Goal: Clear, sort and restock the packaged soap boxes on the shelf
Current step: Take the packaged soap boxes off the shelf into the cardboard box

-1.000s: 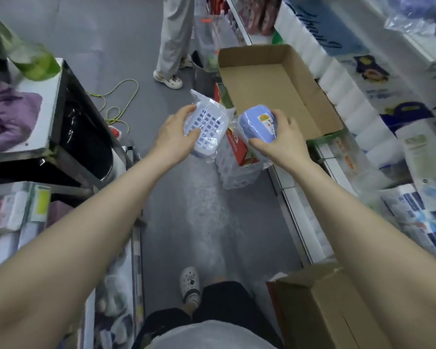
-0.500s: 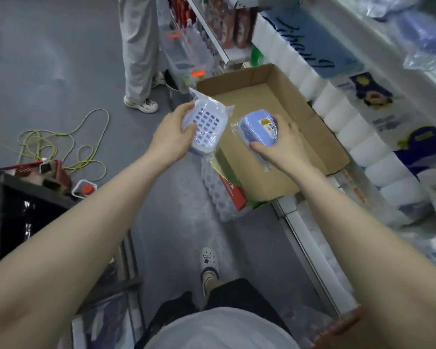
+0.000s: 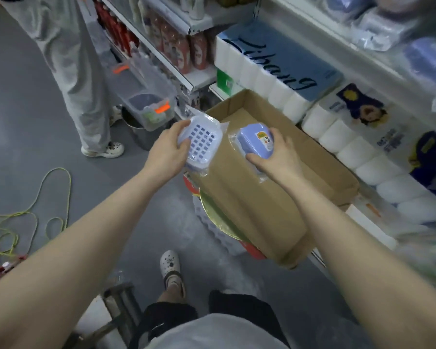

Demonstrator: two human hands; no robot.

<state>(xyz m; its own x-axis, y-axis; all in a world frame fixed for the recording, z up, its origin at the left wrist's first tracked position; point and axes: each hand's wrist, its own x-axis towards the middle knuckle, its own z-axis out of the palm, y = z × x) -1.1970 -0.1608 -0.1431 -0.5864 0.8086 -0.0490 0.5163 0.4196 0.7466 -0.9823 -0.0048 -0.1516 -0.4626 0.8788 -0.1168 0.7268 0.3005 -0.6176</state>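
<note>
Evidently for sorting, the white soap box (image 3: 202, 141) is held in the grip of the left hand (image 3: 165, 158), the blue soap box (image 3: 253, 139) in the right hand (image 3: 281, 157), above the carton (image 3: 325, 170).

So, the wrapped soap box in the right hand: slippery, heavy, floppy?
Probably slippery: the soap box sits in loose clear film that bunches out past the right hand. Likely light, since thumb and fingers alone hold it up. It looks like rigid moulded plastic, so stiff rather than floppy.
</note>
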